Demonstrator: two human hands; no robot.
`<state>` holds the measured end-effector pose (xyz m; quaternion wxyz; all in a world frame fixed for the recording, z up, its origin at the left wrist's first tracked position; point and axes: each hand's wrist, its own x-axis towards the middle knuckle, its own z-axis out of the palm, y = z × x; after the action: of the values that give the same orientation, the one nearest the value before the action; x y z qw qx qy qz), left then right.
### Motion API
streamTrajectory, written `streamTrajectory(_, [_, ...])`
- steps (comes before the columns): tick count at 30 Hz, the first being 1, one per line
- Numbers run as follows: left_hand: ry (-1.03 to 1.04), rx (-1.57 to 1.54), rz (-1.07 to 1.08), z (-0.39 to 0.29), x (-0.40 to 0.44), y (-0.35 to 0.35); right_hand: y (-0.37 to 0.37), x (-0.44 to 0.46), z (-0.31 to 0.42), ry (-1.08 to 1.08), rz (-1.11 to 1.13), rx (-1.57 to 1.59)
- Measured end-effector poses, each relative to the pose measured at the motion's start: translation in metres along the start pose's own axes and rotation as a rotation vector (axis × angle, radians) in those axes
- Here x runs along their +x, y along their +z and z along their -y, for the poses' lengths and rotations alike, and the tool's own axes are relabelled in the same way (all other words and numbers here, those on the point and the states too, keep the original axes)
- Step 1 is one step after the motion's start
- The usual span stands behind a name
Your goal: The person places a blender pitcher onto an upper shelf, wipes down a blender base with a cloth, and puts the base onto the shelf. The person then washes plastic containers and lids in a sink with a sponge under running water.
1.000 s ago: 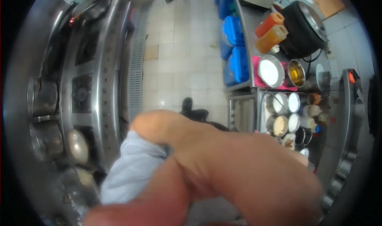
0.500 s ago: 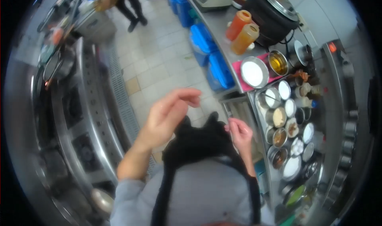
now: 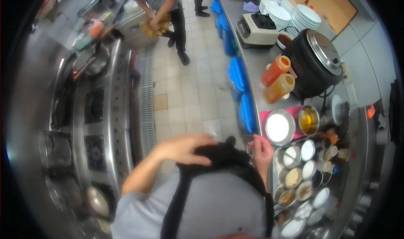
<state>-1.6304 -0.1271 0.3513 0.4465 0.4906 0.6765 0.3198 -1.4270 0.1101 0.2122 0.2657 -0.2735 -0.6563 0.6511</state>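
Note:
My left hand (image 3: 185,150) is held in front of my black apron (image 3: 210,155), thumb apart from the fingers, with nothing in it. Close to the steel counter's edge, my right hand (image 3: 261,150) has its fingers curled in, and no object shows in it. Nearest to that hand on the counter is a round steel pot of white contents (image 3: 280,126). Beside it stands a steel pot of yellow liquid (image 3: 308,119), both on a pink mat (image 3: 265,114). Below them, several small containers of ingredients (image 3: 293,177) crowd a tray.
A stove (image 3: 94,148) with pans lines the left side. Ahead, a co-worker (image 3: 162,12) bends over a yellowish bundle (image 3: 155,26). Blue-lidded bins (image 3: 238,77) stand under the right counter, which carries squeeze bottles (image 3: 277,71), a black soup warmer (image 3: 309,66), a blender base (image 3: 256,29) and plates (image 3: 303,20).
My view has tilted up, bringing the co-worker, blender base and plates into sight. My left hand has lowered towards my apron and turned its back upward. The right hand's fingers have curled in.

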Motion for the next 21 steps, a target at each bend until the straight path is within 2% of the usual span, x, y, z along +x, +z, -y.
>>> streamTrajectory(5, [-0.068, -0.161, -0.145, 0.027, -0.008, 0.000, -0.009, 0.063, 0.003, -0.005, 0.116, -0.041])
streamTrajectory(7, [-0.191, -0.278, -0.195, 0.039, -0.010, -0.004, -0.004, 0.082, 0.006, -0.014, 0.144, -0.068])
streamTrajectory(10, [-0.175, -0.368, -0.202, 0.085, -0.006, -0.008, 0.011, 0.106, 0.002, -0.045, 0.182, -0.085])
streamTrajectory(14, [-0.214, -0.447, -0.149, 0.133, -0.002, -0.040, 0.056, 0.124, 0.000, 0.069, 0.169, -0.077])
streamTrajectory(16, [-0.218, -0.709, -0.108, 0.167, -0.008, -0.059, 0.084, 0.128, -0.004, 0.139, 0.145, -0.045])
streamTrajectory(17, [-0.212, -0.716, -0.087, 0.178, -0.011, -0.074, 0.099, 0.130, -0.005, 0.145, 0.127, -0.057])
streamTrajectory(19, [-0.290, -0.990, -0.168, 0.199, -0.017, -0.102, 0.132, 0.138, -0.005, 0.162, 0.140, -0.041])
streamTrajectory(20, [-0.392, -1.029, -0.273, 0.216, -0.016, -0.111, 0.150, 0.143, 0.000, 0.196, 0.130, -0.042])
streamTrajectory(21, [-0.387, -1.029, -0.258, 0.240, -0.015, -0.117, 0.164, 0.150, 0.001, 0.195, 0.117, -0.048])
